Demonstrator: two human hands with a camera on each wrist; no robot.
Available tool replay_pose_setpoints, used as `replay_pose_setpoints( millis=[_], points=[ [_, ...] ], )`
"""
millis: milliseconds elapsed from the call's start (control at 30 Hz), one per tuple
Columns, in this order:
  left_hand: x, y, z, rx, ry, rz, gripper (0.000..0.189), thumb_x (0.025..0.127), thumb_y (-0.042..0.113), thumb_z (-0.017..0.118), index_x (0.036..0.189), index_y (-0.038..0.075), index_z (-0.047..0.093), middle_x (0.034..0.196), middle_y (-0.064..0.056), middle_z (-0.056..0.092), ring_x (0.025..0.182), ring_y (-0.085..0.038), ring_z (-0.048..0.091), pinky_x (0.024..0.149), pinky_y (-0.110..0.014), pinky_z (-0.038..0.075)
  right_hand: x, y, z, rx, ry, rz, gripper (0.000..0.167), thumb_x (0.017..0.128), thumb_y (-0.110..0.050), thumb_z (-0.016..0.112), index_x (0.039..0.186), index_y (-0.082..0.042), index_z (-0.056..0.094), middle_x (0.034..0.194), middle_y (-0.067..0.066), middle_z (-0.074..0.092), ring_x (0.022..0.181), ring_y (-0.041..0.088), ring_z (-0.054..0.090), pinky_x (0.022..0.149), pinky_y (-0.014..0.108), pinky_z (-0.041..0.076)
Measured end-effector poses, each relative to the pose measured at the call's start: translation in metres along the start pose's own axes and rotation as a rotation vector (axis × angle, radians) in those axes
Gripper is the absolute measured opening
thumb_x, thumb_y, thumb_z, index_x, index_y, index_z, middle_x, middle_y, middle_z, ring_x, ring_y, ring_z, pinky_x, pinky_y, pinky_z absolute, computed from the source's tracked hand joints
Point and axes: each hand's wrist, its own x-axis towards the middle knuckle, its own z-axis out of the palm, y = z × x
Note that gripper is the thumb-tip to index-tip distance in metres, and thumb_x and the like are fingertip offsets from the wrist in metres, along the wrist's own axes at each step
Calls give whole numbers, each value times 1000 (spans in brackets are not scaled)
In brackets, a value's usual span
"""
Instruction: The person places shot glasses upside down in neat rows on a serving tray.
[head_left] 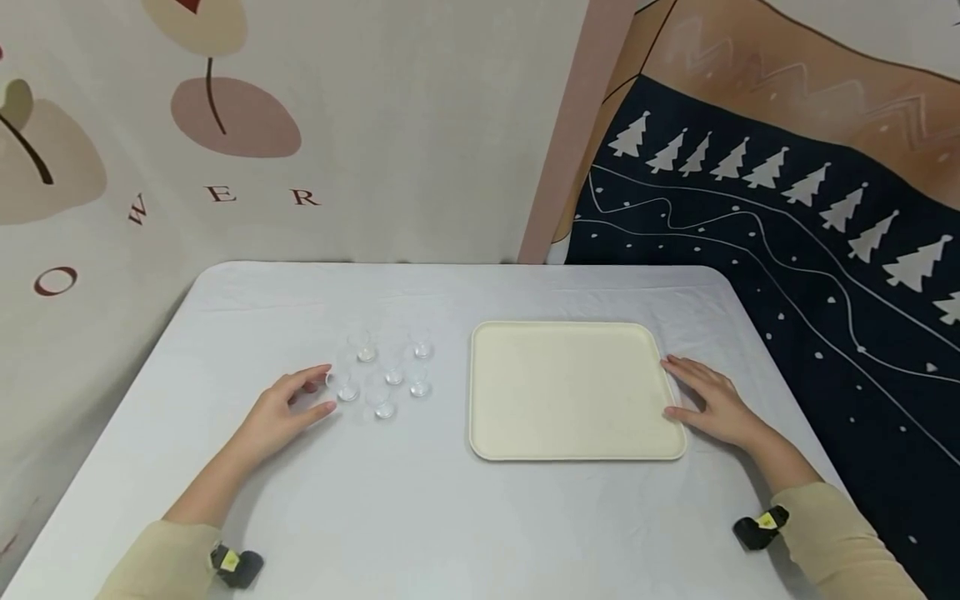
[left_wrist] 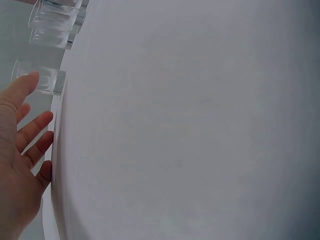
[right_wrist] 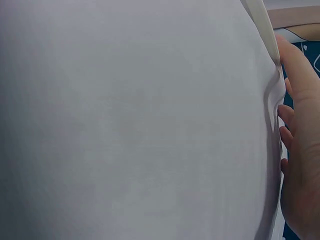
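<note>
Noting left grip (head_left: pixel 276 417) first: thumb and fingers apart, curved about the near glass (head_left: pixel 347 389), nothing pinched that I can see; whether a fingertip touches the wall of it, cannot tell. The spread presumably gives the glass room between thumb and forefinger. Right grip (head_left: pixel 716 404): fingers extended, loosely laid, fingertips and thumb meeting the right edge of the tray (head_left: pixel 570 392), not curled round it. Reads as a light steadying touch at the rim.

Near glass stands at the left side of a loose cluster; I count six upright, including the middle glass (head_left: pixel 393 375). Small gaps between them probably let fingers in without knocking neighbours. Tray lies flat and bare just right of the cluster, both on the white-covered surface (head_left: pixel 525 525); likely set so each side falls to one hand.

Views compared: left wrist shows the thumb crossing in front of the glass and its thick base, both unclear from the head. Right wrist gives only a sliver of tray beside the thumb. Head alone shows the full layout and the printed backdrop (head_left: pixel 420 133).
</note>
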Motion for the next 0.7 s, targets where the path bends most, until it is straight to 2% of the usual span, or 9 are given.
replay_pose_setpoints(
  millis=[167, 400, 700],
  points=[
    [2, 0, 2, 3, 14, 21, 58, 85, 23, 75, 135, 5, 52, 109, -14, 59, 104, -32, 52, 90, -53, 40, -1, -1, -2, 37, -45, 39, 83, 79, -34, 77, 149, -15, 35, 150, 24, 28, 137, 46, 17, 102, 68, 6],
    [6, -4, 7, 20, 35, 17, 55, 84, 24, 76, 130, 2, 56, 104, -14, 59, 102, -32, 53, 90, -53, 41, -1, 0, -3, 64, -67, 17, 89, 75, -33, 80, 149, -13, 34, 151, 25, 26, 137, 47, 15, 102, 68, 4],
    [10, -2, 13, 31, 58, -10, 49, 83, 28, 76, 123, 3, 61, 100, -9, 58, 93, -22, 49, 76, -37, 42, -2, -2, -4, 98, -84, 13, 91, 74, -32, 81, 148, -10, 33, 151, 26, 24, 137, 48, 13, 103, 67, 2]
  ],
)
